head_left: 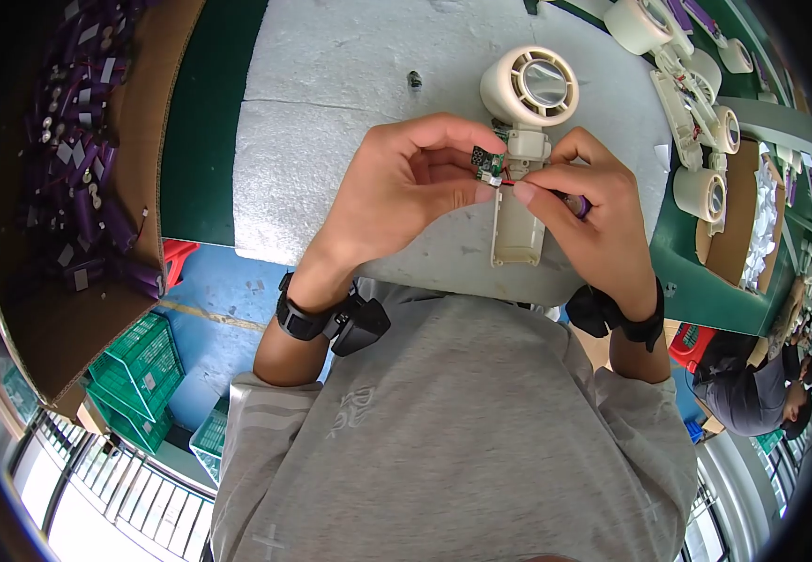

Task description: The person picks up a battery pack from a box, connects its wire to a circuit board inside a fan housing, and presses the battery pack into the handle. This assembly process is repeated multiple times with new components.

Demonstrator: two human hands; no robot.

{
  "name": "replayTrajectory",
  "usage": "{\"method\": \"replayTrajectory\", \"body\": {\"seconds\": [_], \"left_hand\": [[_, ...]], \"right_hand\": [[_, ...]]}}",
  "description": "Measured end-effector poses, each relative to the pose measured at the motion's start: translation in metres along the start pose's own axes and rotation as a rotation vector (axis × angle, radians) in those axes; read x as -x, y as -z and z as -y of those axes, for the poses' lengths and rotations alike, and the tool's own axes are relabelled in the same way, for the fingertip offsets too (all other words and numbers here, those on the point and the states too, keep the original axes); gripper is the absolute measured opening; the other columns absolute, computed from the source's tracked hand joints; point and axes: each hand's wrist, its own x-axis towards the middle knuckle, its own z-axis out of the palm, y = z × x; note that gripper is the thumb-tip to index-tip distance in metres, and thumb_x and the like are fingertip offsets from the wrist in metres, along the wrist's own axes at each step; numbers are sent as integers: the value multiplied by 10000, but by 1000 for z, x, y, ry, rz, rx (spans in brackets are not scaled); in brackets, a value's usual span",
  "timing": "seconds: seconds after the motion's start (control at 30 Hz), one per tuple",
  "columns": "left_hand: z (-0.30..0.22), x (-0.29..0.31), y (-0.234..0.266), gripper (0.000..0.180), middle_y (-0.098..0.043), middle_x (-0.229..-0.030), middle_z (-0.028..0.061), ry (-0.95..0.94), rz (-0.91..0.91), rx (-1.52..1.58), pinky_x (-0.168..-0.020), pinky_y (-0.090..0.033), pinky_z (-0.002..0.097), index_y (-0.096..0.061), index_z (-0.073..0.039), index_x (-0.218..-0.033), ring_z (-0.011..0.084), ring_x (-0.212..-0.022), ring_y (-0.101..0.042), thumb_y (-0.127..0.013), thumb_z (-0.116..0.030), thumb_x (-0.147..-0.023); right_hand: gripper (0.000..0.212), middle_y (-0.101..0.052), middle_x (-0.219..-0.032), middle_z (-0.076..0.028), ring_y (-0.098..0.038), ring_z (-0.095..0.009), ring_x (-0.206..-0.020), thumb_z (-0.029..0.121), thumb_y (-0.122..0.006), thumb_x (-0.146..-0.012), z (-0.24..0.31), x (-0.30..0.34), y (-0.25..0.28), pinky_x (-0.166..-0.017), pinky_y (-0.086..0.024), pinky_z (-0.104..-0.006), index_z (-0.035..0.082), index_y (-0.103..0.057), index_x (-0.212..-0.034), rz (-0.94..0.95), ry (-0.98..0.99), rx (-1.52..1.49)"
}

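One green circuit board (490, 161) is held in the pinched grip of the left hand (394, 187), above the opened handle of one cream fan (498, 92) on a foam sheet (307, 183). The right hand (598, 201) has a narrow grip on the red wire (507, 183); fingertips partly conceal the joint. One purple cylinder (575, 205) is mostly hidden by that hand. One dark part (414, 81) is indistinct. Batteries (96, 192) overlap uncountably in one cut-off carton (148, 122).

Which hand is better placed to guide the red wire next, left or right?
Probably the right hand: its fingertips appear to pinch the red wire, while the left hand holds the green circuit board.
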Motion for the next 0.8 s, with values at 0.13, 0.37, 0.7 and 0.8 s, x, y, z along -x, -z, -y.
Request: {"method": "replayTrajectory", "body": {"seconds": [0.13,0.37,0.7,0.8], "left_hand": [[1,-2,-3,333,-675,-1002,69,-9,-20,4,-858,-565,264,-634,14,-1117,125,-926,-658,-679,125,-806],[6,0,-4,327,-680,-994,70,-144,-57,-232,-821,-578,253,-666,2,-1089,123,-883,-669,-698,121,-786],[-3,-7,-9,403,-690,-1021,91,-303,-5,-547,-779,-557,247,-677,-2,-1130,136,-897,-669,-683,140,-754],[1,-8,-15,393,-700,-974,93,-258,-113,-515,-756,-550,244,-689,-9,-1112,139,-875,-674,-668,127,-744]], "right_hand": [[87,-520,-761,-51,-483,-117,-627,59,-727,-799,-2,2,0,-537,-349,-256,-9,-717,-853,-6,-50,-3],[72,-522,-764,-59,-486,-126,-622,44,-719,-800,-7,2,-1,-536,-348,-259,-16,-709,-839,8,33,-7],[131,-535,-802,-64,-507,-117,-594,9,-718,-793,-14,3,-2,-526,-379,-254,-27,-664,-907,-17,191,76],[231,-580,-864,-66,-557,-96,-592,-24,-738,-765,4,0,-15,-523,-422,-226,-7,-647,-977,-240,18,-26]]}}
